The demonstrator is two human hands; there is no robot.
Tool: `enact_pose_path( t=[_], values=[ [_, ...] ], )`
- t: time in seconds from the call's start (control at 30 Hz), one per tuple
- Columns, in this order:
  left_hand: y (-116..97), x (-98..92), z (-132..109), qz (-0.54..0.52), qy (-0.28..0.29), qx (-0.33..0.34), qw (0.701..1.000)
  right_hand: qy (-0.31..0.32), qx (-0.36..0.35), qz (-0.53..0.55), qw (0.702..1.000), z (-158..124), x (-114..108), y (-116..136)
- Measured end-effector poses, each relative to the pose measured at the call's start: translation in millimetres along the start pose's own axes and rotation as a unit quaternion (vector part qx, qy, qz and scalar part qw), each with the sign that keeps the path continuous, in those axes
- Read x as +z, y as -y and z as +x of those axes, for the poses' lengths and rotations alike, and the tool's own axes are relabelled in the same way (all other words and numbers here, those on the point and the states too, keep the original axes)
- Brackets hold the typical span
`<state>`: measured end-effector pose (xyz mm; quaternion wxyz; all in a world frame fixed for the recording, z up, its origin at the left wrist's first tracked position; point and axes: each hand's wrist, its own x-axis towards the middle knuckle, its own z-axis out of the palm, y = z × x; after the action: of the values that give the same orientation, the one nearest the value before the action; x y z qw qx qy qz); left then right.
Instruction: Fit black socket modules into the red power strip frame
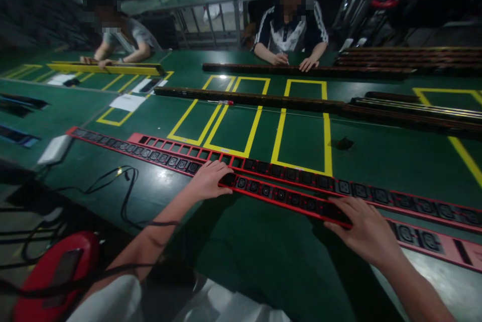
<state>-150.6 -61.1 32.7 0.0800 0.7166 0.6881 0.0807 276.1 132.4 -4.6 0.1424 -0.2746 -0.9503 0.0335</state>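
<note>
Two long red socket strips lie side by side across the green table. My left hand is closed over the near red strip, fingers curled on its top and thumb on its front edge. My right hand grips the same strip further right, fingers wrapped over its edge. The far red strip runs just behind, with open slots at its left end and black sockets further right.
Yellow marked rectangles sit behind the strips. Long dark strips lie further back. Two other people work at the far side, one at a yellow strip. A black cable and a red object are at my left.
</note>
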Motion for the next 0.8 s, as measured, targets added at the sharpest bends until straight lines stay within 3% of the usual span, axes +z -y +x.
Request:
enact_pose_path(
  t=[0.13,0.23,0.3,0.4,0.53,0.6,0.67,0.8],
  values=[
    [2.1,-2.2,6.4,-0.044,-0.061,0.002,0.997,0.044,0.028,0.021,0.998,2.1,-15.5,17.0],
    [-2.2,0.3,27.9,-0.065,-0.094,0.010,0.993,0.057,0.049,0.041,0.996,4.1,-24.6,29.7],
    [-9.2,3.4,46.7,-0.063,-0.071,0.019,0.995,0.030,0.050,0.094,0.994,4.0,-29.4,34.6],
    [-18.8,9.4,74.7,-0.054,-0.004,0.024,0.998,-0.059,0.070,0.149,0.985,6.2,-36.9,28.7],
    [-23.1,13.4,102.3,-0.058,0.061,0.036,0.996,-0.123,0.136,0.095,0.978,22.9,-46.3,-14.4],
    [-24.2,11.3,110.5,-0.053,0.082,0.059,0.994,-0.079,0.183,0.064,0.978,32.7,-50.5,-44.0],
    [-25.3,7.9,115.2,-0.037,0.093,0.080,0.992,0.015,0.218,0.018,0.976,38.2,-54.4,-69.2],
    [-24.4,4.4,118.3,-0.013,0.089,0.089,0.992,0.113,0.224,-0.011,0.968,31.8,-60.2,-94.2]
  ],
)
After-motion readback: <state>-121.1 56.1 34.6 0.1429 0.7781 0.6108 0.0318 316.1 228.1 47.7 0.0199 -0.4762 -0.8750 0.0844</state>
